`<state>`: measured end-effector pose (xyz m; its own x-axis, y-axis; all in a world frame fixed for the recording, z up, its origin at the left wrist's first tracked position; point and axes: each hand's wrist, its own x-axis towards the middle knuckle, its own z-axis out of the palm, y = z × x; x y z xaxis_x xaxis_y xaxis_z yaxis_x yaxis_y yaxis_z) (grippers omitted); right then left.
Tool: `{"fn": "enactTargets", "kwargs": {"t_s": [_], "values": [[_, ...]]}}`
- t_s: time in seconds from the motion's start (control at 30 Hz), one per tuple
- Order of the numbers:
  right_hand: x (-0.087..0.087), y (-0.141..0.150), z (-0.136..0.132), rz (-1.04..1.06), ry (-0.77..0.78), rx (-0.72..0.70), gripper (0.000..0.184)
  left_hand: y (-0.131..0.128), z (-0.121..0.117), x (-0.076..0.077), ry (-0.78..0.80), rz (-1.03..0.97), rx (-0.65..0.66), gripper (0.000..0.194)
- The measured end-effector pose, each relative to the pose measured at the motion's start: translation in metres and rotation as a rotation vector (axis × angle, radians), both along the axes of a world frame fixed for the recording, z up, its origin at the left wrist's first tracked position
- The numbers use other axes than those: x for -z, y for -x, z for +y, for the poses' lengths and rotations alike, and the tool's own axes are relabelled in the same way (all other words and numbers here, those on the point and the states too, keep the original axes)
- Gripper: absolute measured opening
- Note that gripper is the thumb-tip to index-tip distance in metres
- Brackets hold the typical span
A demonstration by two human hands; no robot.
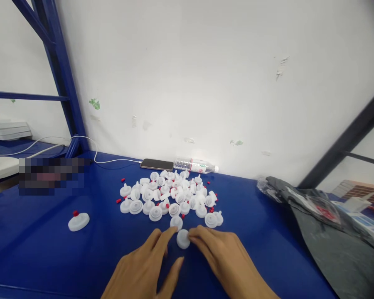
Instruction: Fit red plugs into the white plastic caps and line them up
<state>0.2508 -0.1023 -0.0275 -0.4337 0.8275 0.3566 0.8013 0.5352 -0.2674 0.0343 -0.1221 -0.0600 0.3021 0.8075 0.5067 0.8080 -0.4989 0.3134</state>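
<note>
My right hand [220,251] pinches the right edge of a round white plastic cap [183,239] on the blue table. My left hand [146,257] has its thumb and fingers apart, its index fingertip at the edge of another white cap [176,222] just beyond. Past both hands spreads a pile of white nozzle caps [165,189], some upright and some turned over. Small red tips [118,201] lie among and around them. Off to the left, one white cap [79,221] stands apart with a red tip on its nozzle.
Behind the pile, a phone [156,165] on a white cable and a clear plastic bottle [196,165] lie along the wall. A dark grey bag [339,245] covers the table's right side. A blue metal frame post [60,74] rises at the left.
</note>
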Motion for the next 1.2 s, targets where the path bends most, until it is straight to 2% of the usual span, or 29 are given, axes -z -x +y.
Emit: {"fn": "enactTargets", "kwargs": {"t_s": [0.07, 0.17, 0.27, 0.4, 0.5, 0.67, 0.8, 0.9, 1.07, 1.13, 1.2], "values": [[0.009, 0.000, -0.006, 0.047, -0.010, -0.099, 0.028, -0.007, 0.003, -0.004, 0.050, 0.044, 0.003, 0.044], [0.016, -0.002, -0.014, 0.139, 0.004, -0.194, 0.024, -0.013, 0.004, 0.000, 0.165, 0.083, 0.019, 0.035], [0.012, -0.006, -0.019, 0.300, 0.019, -0.178, 0.019, -0.014, 0.005, -0.002, 0.286, 0.045, 0.061, 0.026], [-0.002, -0.007, -0.022, 0.466, 0.024, -0.123, 0.012, -0.012, 0.003, -0.010, 0.358, -0.060, 0.151, 0.033], [-0.004, -0.001, -0.022, 0.481, 0.009, -0.193, 0.019, -0.010, 0.002, -0.013, 0.380, -0.078, 0.185, 0.037], [0.015, 0.011, -0.017, 0.432, -0.002, -0.229, 0.029, -0.011, 0.004, -0.010, 0.424, -0.106, 0.159, 0.038], [0.025, 0.015, -0.017, 0.464, -0.006, -0.188, 0.022, -0.010, 0.004, -0.005, 0.401, -0.177, 0.112, 0.054], [0.027, 0.020, -0.019, 0.530, 0.003, -0.090, 0.017, -0.010, 0.002, -0.003, 0.356, -0.212, 0.089, 0.066], [0.032, 0.023, -0.020, 0.577, 0.035, -0.002, 0.027, -0.006, -0.001, -0.005, 0.325, -0.164, 0.061, 0.050], [0.029, 0.015, -0.019, 0.513, -0.046, -0.005, 0.026, 0.002, 0.000, -0.006, 0.286, -0.118, 0.001, 0.047], [0.021, 0.000, -0.017, 0.411, -0.157, 0.004, 0.020, 0.017, 0.004, -0.009, 0.217, -0.093, -0.119, 0.049]]}}
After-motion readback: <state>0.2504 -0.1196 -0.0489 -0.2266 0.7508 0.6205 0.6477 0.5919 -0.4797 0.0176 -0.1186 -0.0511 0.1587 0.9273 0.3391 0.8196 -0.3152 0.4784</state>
